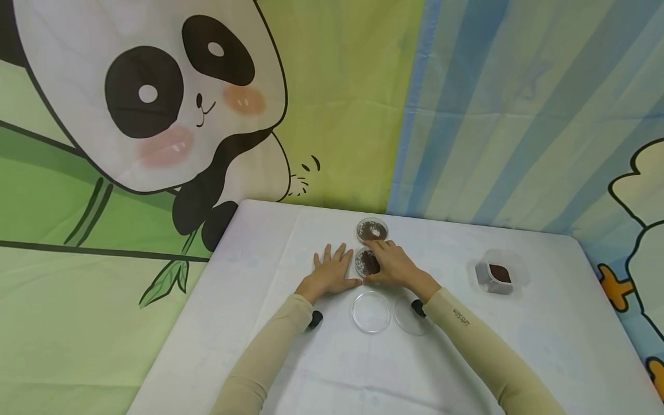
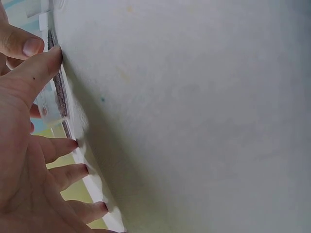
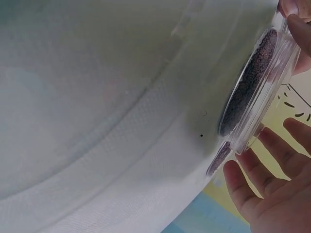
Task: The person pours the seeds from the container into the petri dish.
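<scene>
Dark brown granules fill a clear round petri dish (image 1: pixel 366 263) near the middle of the table. My right hand (image 1: pixel 396 266) grips this dish by its edge, thumb on the near side and fingers at the far side. In the right wrist view, fingertips touch the clear rim of the dish (image 3: pixel 252 87). Left of it, my left hand (image 1: pixel 331 272) rests on the table, fingers spread and thumb pointing towards the dish. Just beyond stands a second petri dish (image 1: pixel 371 230) of dark granules with a pale patch.
Two clear round lids lie nearer me, a left lid (image 1: pixel 370 312) and a right lid (image 1: pixel 408 323) partly under my right wrist. A small clear tub (image 1: pixel 490 280) with brown contents stands to the right. The white table (image 1: pixel 280 230) ends at a printed panda curtain (image 1: pixel 332 115).
</scene>
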`<state>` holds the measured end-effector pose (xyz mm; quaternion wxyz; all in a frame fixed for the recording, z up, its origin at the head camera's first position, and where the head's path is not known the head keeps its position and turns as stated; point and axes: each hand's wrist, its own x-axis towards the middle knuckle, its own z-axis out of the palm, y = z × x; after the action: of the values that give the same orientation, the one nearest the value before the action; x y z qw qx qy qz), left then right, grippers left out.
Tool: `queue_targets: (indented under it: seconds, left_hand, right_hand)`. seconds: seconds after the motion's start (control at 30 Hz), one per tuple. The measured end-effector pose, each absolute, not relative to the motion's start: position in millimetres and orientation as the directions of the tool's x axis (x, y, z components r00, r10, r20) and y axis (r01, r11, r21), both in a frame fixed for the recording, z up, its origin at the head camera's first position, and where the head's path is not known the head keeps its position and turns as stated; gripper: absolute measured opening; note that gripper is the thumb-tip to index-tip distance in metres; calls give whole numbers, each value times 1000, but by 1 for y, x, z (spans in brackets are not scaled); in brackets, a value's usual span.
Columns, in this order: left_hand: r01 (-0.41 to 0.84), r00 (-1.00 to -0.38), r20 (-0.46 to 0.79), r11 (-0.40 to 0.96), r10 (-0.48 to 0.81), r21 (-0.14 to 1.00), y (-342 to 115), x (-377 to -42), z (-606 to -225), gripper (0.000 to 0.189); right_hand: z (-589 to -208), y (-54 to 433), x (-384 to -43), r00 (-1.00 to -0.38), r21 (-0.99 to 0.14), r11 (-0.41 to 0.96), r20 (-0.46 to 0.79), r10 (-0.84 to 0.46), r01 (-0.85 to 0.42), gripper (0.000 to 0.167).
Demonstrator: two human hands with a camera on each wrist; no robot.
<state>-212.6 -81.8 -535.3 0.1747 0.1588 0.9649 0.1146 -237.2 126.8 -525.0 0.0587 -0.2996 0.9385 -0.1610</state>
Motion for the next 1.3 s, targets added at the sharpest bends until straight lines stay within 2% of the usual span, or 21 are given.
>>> queue_targets:
  seconds: [0.33, 0.57, 0.87, 1.1, 1.3]
  left_hand:
    - [279, -887, -297, 922, 355, 268, -83, -213, -537, 92]
    - [305, -891, -244, 903, 383, 303, -87, -208, -529, 81]
    - [406, -883, -99, 852, 459, 331, -92, -188, -511, 75]
    - [420, -885, 0, 800, 465, 429, -93, -163, -500, 73]
    - [445, -875, 62, 746, 481, 495, -93, -140, -504, 71]
  right_hand:
    - [-527, 130, -236, -814, -367, 758, -2, -581, -540, 98]
    - [-516, 140, -226, -831, -441, 737, 36, -555, -511, 87]
    - [-497, 162, -190, -883, -519, 735, 93, -459, -437, 69]
    - [-497, 183, -162, -889, -536, 711, 233, -394, -456, 62]
    - [-502, 198, -145, -901, -571, 696, 275, -336, -435, 58]
